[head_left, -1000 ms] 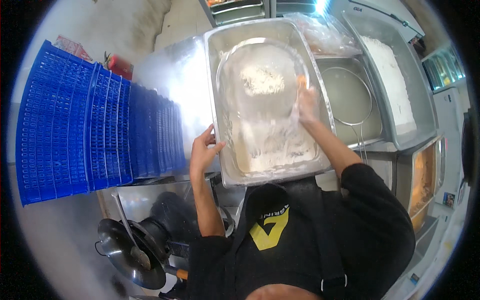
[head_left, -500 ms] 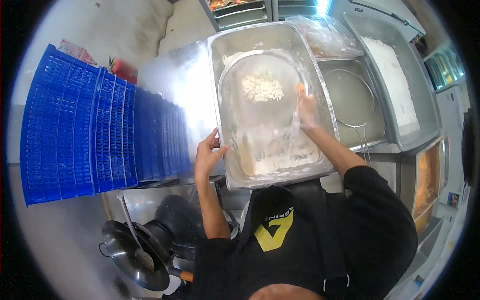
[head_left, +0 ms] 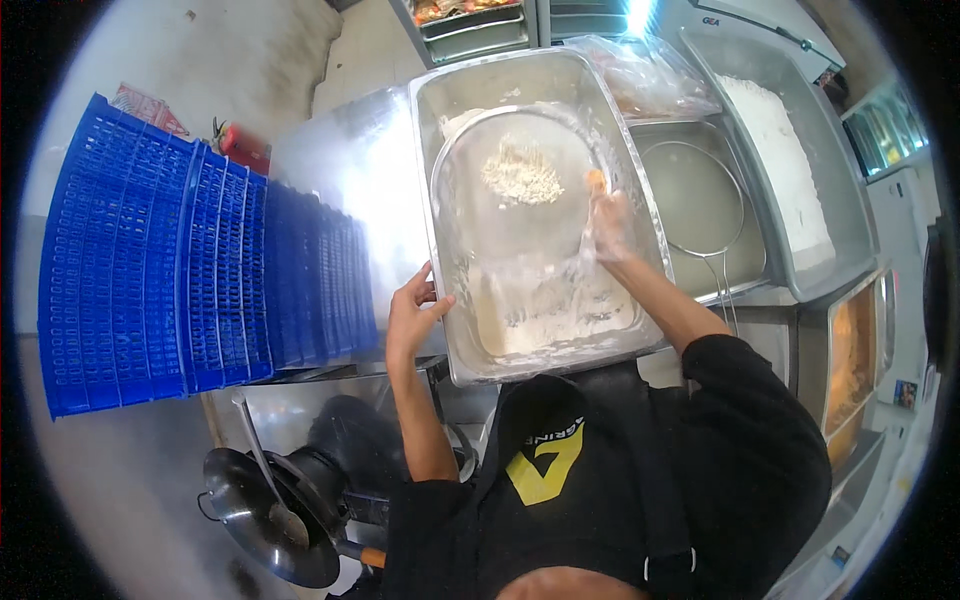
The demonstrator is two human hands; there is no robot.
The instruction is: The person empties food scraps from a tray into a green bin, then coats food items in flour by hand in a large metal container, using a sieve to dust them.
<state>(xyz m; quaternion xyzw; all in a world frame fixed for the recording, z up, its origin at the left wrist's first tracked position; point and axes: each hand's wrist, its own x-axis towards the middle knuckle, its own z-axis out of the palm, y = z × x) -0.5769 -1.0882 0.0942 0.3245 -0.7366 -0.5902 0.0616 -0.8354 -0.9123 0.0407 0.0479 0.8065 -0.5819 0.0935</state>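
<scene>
A deep rectangular steel pan (head_left: 655,345) stands lengthwise before me, flour dusted over its walls. Inside lies a large round sieve (head_left: 490,235) with a fine mesh. Pale flour clumps (head_left: 522,178) are gathered on the mesh, and loose flour (head_left: 560,318) covers the pan's near end. My right hand (head_left: 612,222) is closed on the sieve's right side, where a small orange part (head_left: 597,182) shows past the fingers. At the pan's left rim, my left hand (head_left: 410,312) grips the edge, thumb on top and fingers along the outer wall.
Blue plastic baskets (head_left: 150,250) stand stacked at left. Right of the pan sits another steel pan holding a wire-handled strainer (head_left: 735,225), then a grey tub (head_left: 850,235) of white flour. A plastic bag (head_left: 645,80) lies behind. A wok (head_left: 255,520) with a ladle (head_left: 285,515) is at lower left.
The clumps on the mesh have shifted and bunched closer together. My right hand and the sieve have moved slightly; my left hand keeps its hold on the pan's rim.
</scene>
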